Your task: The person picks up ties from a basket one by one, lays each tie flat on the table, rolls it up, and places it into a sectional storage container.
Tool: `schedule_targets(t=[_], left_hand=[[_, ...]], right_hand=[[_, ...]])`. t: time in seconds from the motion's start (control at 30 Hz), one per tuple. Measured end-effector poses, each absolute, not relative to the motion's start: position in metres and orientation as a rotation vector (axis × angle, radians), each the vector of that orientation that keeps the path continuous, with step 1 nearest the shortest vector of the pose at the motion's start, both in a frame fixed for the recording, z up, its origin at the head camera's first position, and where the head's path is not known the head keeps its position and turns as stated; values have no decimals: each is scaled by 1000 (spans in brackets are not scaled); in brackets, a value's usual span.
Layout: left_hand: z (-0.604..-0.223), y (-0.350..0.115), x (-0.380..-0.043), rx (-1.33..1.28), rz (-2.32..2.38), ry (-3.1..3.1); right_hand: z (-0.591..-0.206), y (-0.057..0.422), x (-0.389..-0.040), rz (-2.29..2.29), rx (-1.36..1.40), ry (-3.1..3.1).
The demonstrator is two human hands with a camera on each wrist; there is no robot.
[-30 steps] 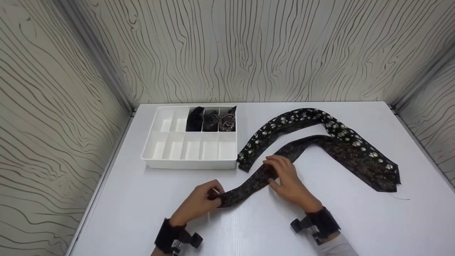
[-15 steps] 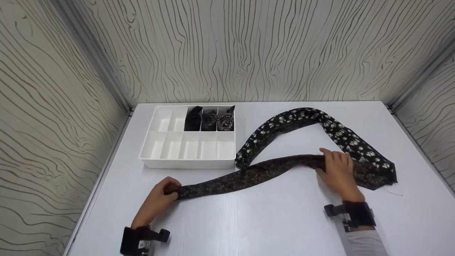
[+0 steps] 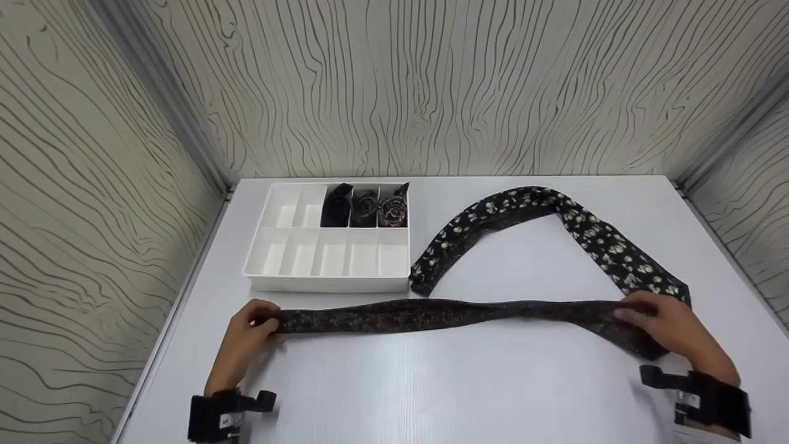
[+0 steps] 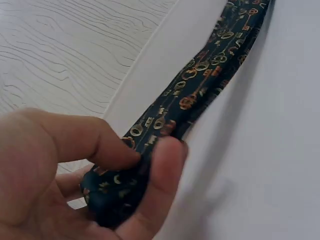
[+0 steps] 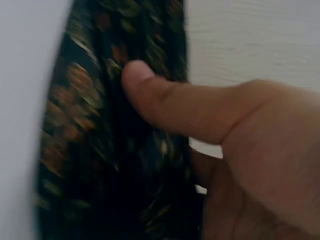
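A dark necktie (image 3: 400, 316) with a small key pattern stretches nearly straight across the front of the white table. My left hand (image 3: 249, 333) pinches its narrow end between thumb and fingers; the left wrist view shows that dark green end (image 4: 112, 195) in the grip. Toward the wide end, my right hand (image 3: 672, 324) grips the tie, thumb on top and fingers behind it, as the right wrist view shows with the thumb (image 5: 160, 100) across the cloth. Behind it lies a second tie (image 3: 530, 200), black with pale flowers, bent in an arch; its right end is partly hidden by my right hand.
A white divided box (image 3: 330, 283) stands at the back left. Three rolled dark ties (image 3: 365, 209) fill the right compartments of its back row. Wood-patterned walls (image 3: 419, 92) enclose the table at the back and sides.
My hands have moved apart, the left to the left and the right to the right. The key-patterned tie, bent before, now runs straight between them and has come nearer. The flowered tie stays put.
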State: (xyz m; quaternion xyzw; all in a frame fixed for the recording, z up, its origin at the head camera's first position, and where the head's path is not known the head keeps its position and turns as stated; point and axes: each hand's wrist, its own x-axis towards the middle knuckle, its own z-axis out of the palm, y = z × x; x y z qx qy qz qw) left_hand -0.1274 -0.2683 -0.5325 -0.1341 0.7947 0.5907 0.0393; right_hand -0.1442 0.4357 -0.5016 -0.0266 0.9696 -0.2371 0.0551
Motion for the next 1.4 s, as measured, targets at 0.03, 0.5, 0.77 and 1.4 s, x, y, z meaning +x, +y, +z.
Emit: schedule_targets(t=[0.03,0.5,0.77,1.4], left_hand=[[-531,-269,-128,-416,1822,2440],[-544,-260,-131,-445,1352,2763],[-536,-234,-132,-492,1277,2903],[-536,-202,-130,-397,1161,3014]], right_hand=[[-498,441,-141,-756,-61,2925],[-526,453,-135,-785,49,3013],[-515,357,-141,-912,-224,3172],[-539,243,-156,-874,-551,2733]])
